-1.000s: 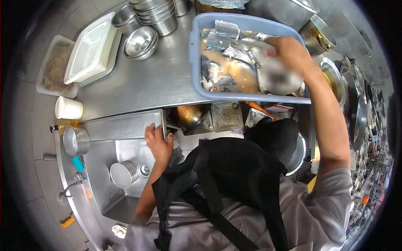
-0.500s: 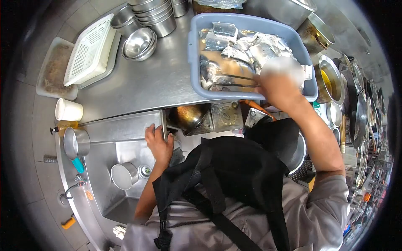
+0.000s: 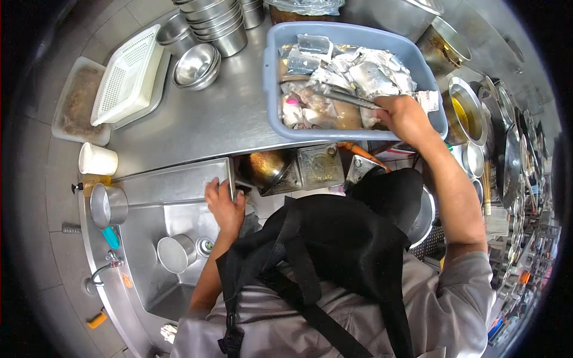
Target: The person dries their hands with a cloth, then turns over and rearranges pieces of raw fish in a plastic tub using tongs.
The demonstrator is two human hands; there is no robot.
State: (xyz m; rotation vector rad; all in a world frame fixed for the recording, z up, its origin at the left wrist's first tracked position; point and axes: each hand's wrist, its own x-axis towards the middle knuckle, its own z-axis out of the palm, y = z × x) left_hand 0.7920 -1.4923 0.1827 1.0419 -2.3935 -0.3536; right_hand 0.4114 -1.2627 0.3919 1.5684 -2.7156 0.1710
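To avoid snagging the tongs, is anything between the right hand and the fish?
Nothing visible is: the tub is uncovered, and the tongs in the right hand extend over the fish; their tips look blurred.

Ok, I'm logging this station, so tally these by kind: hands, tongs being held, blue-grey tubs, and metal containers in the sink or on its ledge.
Hands: 2 (left hand, right hand)
Held tongs: 1
Blue-grey tub: 1
Metal containers: 2 (one in the sink, one on its ledge)
Total: 6
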